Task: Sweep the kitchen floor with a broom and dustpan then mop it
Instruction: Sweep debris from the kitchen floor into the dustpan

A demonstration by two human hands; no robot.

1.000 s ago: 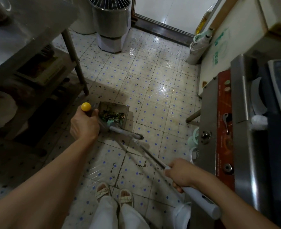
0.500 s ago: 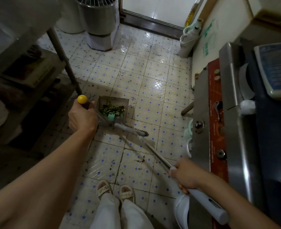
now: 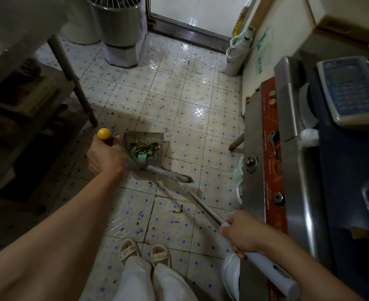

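Both hands grip: the left hand holds the yellow-capped dustpan handle, the right hand the broom. Broom head has slid rightward off the litter-filled dustpan; sweeping continues, mopping remains.

Dim, doorway glare on floor, edges warped, blurred.
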